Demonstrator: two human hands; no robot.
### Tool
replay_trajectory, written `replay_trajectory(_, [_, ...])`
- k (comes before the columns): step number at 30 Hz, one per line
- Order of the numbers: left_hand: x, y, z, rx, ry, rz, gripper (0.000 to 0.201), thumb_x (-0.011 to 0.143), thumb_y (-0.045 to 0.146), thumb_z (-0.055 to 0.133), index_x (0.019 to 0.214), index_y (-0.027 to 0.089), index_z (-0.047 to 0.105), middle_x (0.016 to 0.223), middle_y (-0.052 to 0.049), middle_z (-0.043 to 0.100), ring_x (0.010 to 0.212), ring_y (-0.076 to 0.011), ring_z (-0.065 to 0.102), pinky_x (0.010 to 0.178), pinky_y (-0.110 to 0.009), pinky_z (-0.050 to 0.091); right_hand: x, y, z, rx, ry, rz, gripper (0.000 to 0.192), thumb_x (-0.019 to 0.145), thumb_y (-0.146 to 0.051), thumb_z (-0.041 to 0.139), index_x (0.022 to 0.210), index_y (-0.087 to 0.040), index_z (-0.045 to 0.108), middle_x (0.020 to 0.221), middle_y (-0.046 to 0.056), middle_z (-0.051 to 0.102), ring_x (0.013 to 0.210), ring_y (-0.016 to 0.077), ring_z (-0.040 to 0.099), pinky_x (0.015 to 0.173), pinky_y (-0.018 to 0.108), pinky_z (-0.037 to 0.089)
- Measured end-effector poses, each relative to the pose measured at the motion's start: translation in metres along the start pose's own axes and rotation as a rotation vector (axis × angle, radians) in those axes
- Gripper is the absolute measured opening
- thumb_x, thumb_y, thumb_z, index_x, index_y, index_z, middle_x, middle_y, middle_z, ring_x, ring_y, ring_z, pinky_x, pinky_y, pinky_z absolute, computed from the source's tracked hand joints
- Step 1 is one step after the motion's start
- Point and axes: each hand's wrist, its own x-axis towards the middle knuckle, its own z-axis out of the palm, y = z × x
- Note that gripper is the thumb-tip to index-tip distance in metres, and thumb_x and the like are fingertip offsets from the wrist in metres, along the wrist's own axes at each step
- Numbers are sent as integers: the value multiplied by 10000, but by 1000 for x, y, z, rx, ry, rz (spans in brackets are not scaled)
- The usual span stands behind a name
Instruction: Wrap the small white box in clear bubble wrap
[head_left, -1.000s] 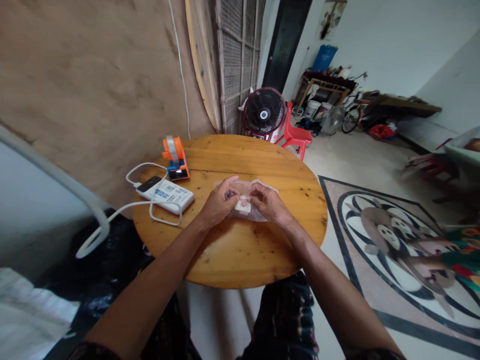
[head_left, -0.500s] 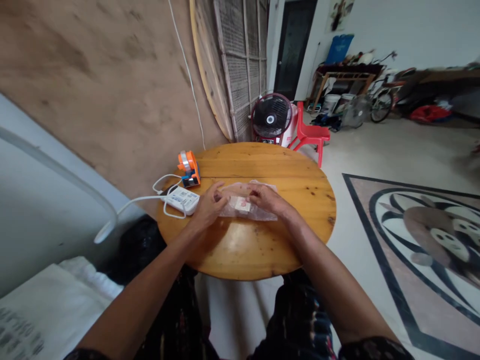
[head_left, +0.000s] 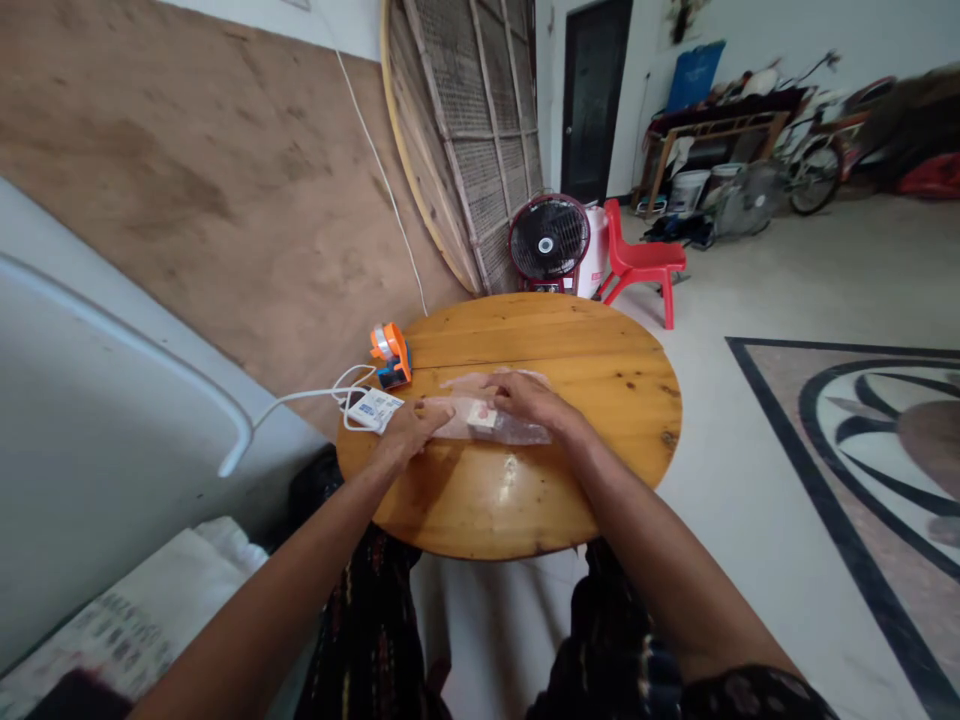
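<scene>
A small pale box (head_left: 482,418) with a reddish mark on top sits on a translucent, pinkish plastic sheet (head_left: 525,434) spread on the round wooden table (head_left: 480,500). My left hand (head_left: 414,428) is closed at the sheet's left end, thumb toward the box; the sheet is stretched between them. At the box's right side, my right hand (head_left: 529,396) bends over the sheet, fingers pinched together on it. Its palm hides part of the plastic, and the exact fingertip contact is hard to make out.
An orange tape dispenser (head_left: 392,352) stands at the table's back left edge. Beside my left hand lies a white power strip (head_left: 373,408) with a white cable. Behind the table are a fan (head_left: 547,240) and a red chair (head_left: 645,258). A wall borders the left side.
My left hand has moved left and slightly down, drawing the sheet's left end out flatter. My right hand stays near the box. The head view has shifted slightly.
</scene>
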Motion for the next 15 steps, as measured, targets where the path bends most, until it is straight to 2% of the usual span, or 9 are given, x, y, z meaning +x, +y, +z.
replay_trajectory(3, [8, 11, 5, 61, -14, -123, 664, 716, 467, 718, 1233, 124, 482, 723, -25, 624, 558, -161, 577, 435, -226, 361, 2, 3, 3, -13, 25, -12, 442, 807, -213, 606, 1248, -220, 632, 986, 47, 717, 832, 177, 626, 703, 244, 418])
replay_trajectory(5, [15, 15, 9, 90, -29, -154, 668, 691, 442, 748, 1213, 111, 495, 586, 21, 567, 471, -148, 523, 409, -221, 314, 3, 5, 5, -7, 22, -25, 474, 812, -202, 599, 1285, -219, 603, 1046, 61, 709, 870, 188, 629, 733, 257, 428])
replay_trajectory(8, [23, 15, 13, 110, -65, -177, 472, 648, 375, 787, 998, 127, 591, 448, 66, 478, 373, -109, 422, 391, -207, 251, 3, 8, 9, 4, 33, -32, 457, 809, -191, 590, 1264, -225, 615, 1053, 66, 710, 905, 208, 635, 759, 272, 435])
replay_trajectory(11, [25, 15, 14, 103, -105, -183, 250, 641, 288, 775, 724, 153, 582, 372, 80, 412, 329, -71, 325, 381, -195, 208, 3, 12, 13, 3, 64, -37, 378, 806, -213, 591, 1177, -236, 663, 1080, 70, 707, 958, 236, 630, 783, 292, 433])
replay_trajectory(15, [24, 20, 15, 42, -127, -179, 230, 655, 246, 711, 570, 169, 512, 359, 64, 412, 336, -68, 319, 368, -191, 230, 2, 17, 17, 88, 107, -67, 352, 796, -217, 608, 1138, -252, 684, 1081, 65, 713, 995, 244, 628, 814, 301, 431])
